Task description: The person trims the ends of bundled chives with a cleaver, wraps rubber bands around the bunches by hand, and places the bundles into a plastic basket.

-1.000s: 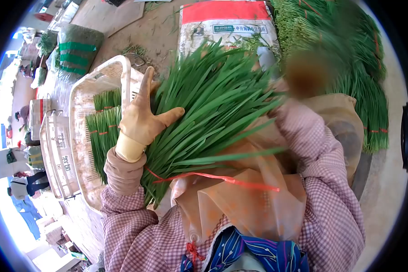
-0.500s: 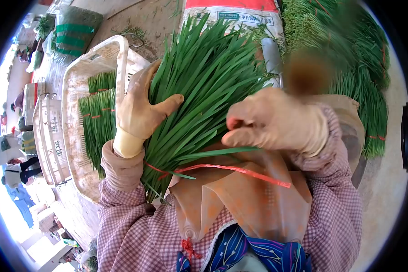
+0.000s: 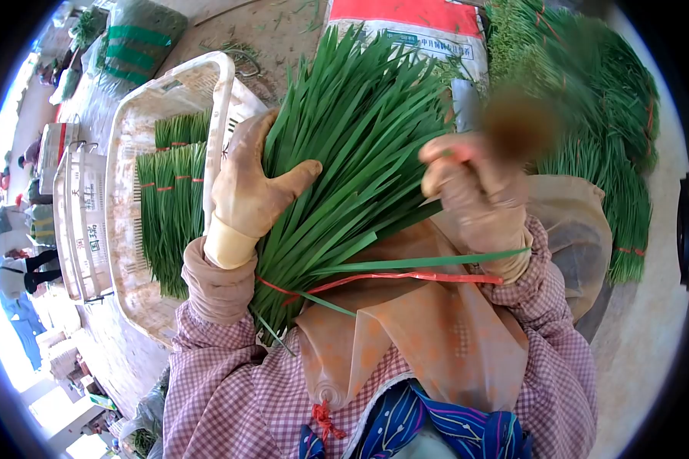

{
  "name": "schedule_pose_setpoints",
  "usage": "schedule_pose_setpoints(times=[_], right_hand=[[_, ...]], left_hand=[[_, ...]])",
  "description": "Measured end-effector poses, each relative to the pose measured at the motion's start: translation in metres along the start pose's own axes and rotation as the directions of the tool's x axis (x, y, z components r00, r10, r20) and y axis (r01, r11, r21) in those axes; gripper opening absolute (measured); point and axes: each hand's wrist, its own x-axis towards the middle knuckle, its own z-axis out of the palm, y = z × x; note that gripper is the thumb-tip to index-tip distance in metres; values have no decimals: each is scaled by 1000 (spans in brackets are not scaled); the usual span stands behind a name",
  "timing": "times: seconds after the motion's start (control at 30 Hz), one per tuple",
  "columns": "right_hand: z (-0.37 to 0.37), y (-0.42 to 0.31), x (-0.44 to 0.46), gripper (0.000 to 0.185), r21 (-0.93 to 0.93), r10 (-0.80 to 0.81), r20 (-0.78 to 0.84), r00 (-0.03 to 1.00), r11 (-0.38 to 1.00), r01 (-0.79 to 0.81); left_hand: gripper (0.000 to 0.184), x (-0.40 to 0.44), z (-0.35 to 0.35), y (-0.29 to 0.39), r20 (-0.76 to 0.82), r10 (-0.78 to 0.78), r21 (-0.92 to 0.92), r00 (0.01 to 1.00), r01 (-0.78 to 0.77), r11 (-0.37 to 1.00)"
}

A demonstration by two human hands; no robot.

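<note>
A large bunch of green chives (image 3: 360, 145) lies fanned out across my lap, leaf tips pointing away from me. My left hand (image 3: 256, 183), in a stained rubber glove, wraps round its left side, the thumb over the leaves. Around the base runs a red plastic strip (image 3: 406, 277), its loose end trailing to the right. My right hand (image 3: 478, 180), also gloved, is raised just right of the bunch with fingers curled in; red shows at a fingertip. Whether anything is pinched there I cannot make out. One long leaf stretches across the right wrist.
To the left stands a dirty white plastic crate (image 3: 226, 99) holding tied chive bundles (image 3: 172, 206). More bundles (image 3: 624, 191) are piled at the right. A red and white sack (image 3: 406, 19) lies ahead. A brown blur covers part of the view near my right hand.
My right hand has moved right and turned upward, away from the leaves, fingers still curled. My left hand keeps its hold on the chives. The view has shifted slightly.
</note>
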Motion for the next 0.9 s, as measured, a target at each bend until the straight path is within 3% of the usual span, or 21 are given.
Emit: schedule_pose_setpoints(times=[0.03,0.07,0.1,0.17,0.23,0.33,0.4,0.43,0.47,0.5,0.53,0.57,0.67,0.7,0.77,0.8,0.83,0.87,0.9], right_hand=[[5,0,3,13,-170,-132,151,980,973,157],[10,-8,4,15,-376,-114,273,955,901,215],[14,-8,6,15,-379,-117,272,955,899,218],[22,-7,10,18,-455,144,318,937,891,18],[28,-1,9,18,-449,149,362,920,893,32],[42,16,0,15,-341,-12,383,924,928,153],[47,24,-4,8,-341,-166,361,918,893,296],[50,28,-2,8,-324,-365,295,883,831,451],[45,25,-3,8,-330,-371,292,881,826,457],[37,11,-1,8,-179,-90,97,991,978,107],[30,3,0,7,45,241,-36,970,970,-239],[23,4,6,6,64,191,-178,965,981,-183],[4,-1,18,10,-64,109,-198,974,990,-123],[4,-2,27,19,-358,-287,24,958,892,276],[13,-12,29,43,-592,-316,435,843,605,532],[17,-17,30,55,-588,-309,611,729,441,679],[19,-15,27,63,-639,-164,654,739,403,655],[19,-11,23,63,-642,-164,650,742,403,652],[18,-4,19,69,-691,63,655,753,452,564]], left_hand=[[67,1,-1,0,17,-32,-10,999,32,999],[67,2,-1,0,34,-61,-21,998,62,998],[67,2,0,0,33,-56,-22,998,57,998],[67,0,3,-1,13,-30,-82,999,31,996],[67,-3,3,2,16,-27,-96,1000,28,995],[67,-5,-3,9,12,17,-52,1000,-17,999],[70,-7,-3,7,17,9,-87,1000,-7,996],[70,-8,-5,7,14,23,-89,1000,-22,996],[74,-10,-6,6,18,47,-75,999,-46,996],[77,-12,-7,6,24,68,-61,997,-67,996],[72,-14,-6,11,-5,16,-182,1000,-17,983],[72,-17,-5,10,-7,21,-182,1000,-22,983],[67,-18,-5,10,-20,61,-303,998,-64,951],[67,-18,-5,12,-17,63,-301,998,-65,951],[66,-17,-5,16,152,-142,-631,978,207,748],[66,-17,-6,15,159,-140,-626,977,210,751],[64,-17,-8,13,176,-226,-697,958,284,658],[63,-17,-10,12,199,-309,-761,930,345,550],[63,-18,-8,14,201,-309,-760,930,347,550]])
